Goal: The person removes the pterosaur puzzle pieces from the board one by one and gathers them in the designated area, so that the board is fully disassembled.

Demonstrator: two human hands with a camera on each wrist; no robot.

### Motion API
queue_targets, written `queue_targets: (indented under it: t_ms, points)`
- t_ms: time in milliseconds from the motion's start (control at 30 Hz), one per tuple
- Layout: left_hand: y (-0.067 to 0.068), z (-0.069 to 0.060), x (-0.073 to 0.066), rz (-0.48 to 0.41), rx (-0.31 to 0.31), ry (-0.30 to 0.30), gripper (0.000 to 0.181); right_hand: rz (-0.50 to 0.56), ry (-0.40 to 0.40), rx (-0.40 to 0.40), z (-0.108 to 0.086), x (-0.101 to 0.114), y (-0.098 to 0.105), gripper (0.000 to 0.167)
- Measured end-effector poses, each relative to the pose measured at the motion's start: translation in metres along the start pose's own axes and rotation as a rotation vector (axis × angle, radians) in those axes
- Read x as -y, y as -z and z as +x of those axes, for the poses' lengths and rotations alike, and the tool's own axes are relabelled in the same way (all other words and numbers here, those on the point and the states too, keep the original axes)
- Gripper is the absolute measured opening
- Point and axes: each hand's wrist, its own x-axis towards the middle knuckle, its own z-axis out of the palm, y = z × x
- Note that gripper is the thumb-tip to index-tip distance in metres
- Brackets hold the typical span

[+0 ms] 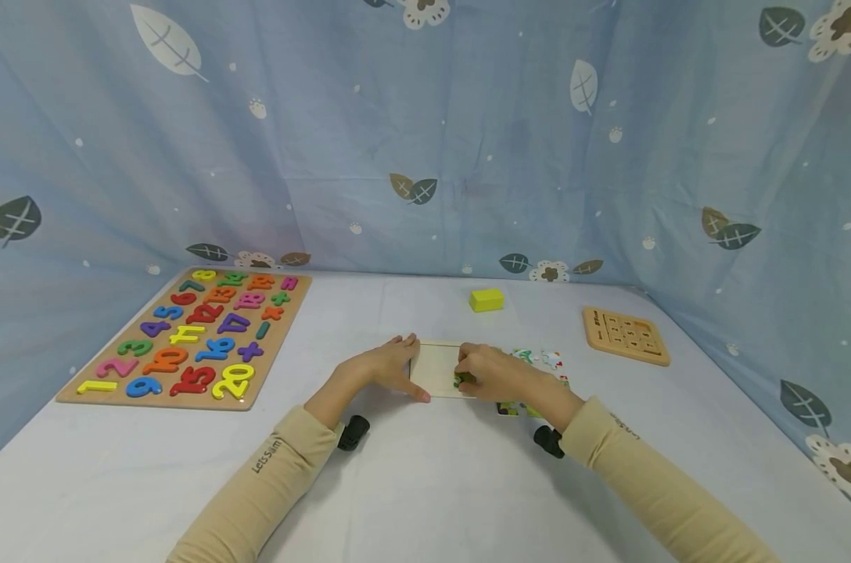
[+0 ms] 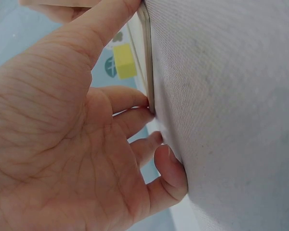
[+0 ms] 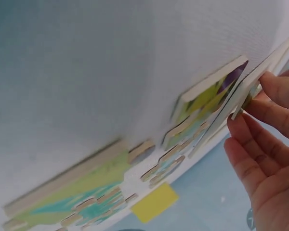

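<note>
A shallow wooden puzzle tray (image 1: 436,371) with a pale bare base lies on the table between the hands. My left hand (image 1: 390,367) rests at its left end, thumb at the near edge and fingertips touching the side. In the left wrist view the left palm (image 2: 86,139) shows, fingers slightly bent. My right hand (image 1: 492,371) pinches a green jigsaw piece (image 1: 464,379) over the tray's right part. In the right wrist view the right fingers (image 3: 274,115) hold this piece, seen edge-on, against the tray. Its printed picture is mostly hidden.
Loose jigsaw pieces (image 1: 548,360) lie right of the tray, partly under the right forearm. A yellow block (image 1: 486,300) stands behind. At left lies a number board (image 1: 263,375); at right, a small wooden number board (image 1: 626,336). A blue curtain (image 1: 369,141) backs the table.
</note>
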Motion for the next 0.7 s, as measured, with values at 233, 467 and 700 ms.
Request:
queue_targets:
  t_ms: [233, 467, 700]
  points:
    - [0.001, -0.001, -0.002, 0.007, -0.001, -0.006, 0.104, -0.038, 0.012, 0.027, -0.003, 0.002, 0.002, 0.015]
    - [0.001, 0.000, -0.001, 0.010, -0.002, -0.012, 0.104, -0.046, 0.058, -0.013, -0.011, -0.002, 0.006, 0.015]
    - [0.000, 0.000, 0.000, 0.023, -0.001, -0.007, 0.104, -0.020, 0.068, -0.050, -0.024, -0.007, 0.009, 0.016]
